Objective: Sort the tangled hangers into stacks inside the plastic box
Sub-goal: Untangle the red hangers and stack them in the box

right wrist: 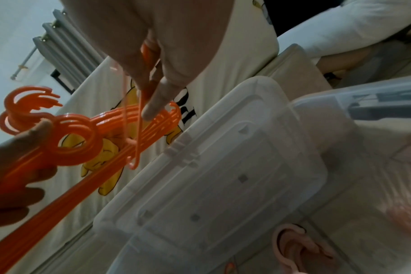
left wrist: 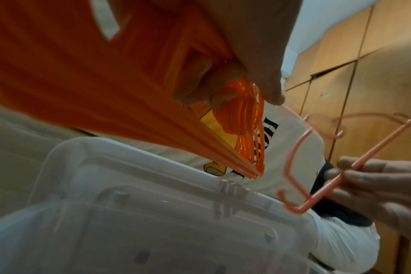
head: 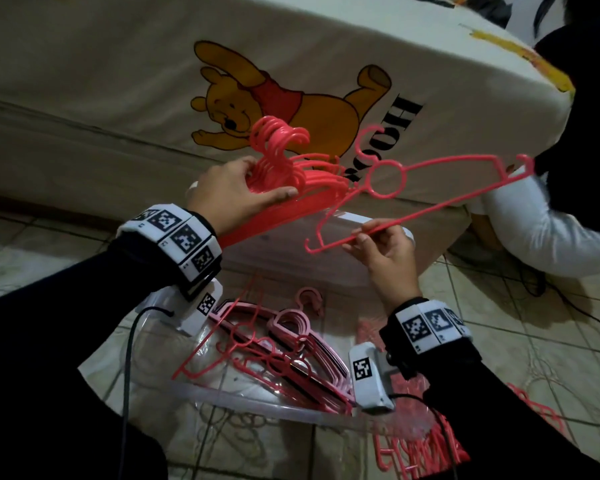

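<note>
Head view only: clear plastic box (head: 257, 407) on tiled floor (head: 499, 306), pale pink hangers (head: 298, 344) piled inside, more hangers (head: 423, 455) on floor at right. Wrist views only: box lid (left wrist: 153, 213) leaning by bed (head: 118, 81). Left hand (head: 236, 192) fingers clamped round aligned coral hanger stack (head: 291, 174), hooks up. Right hand (head: 385, 247) fingers pinch lower bar of single hanger (head: 430, 188), thin, coral, ring below hook, held above box.
</note>
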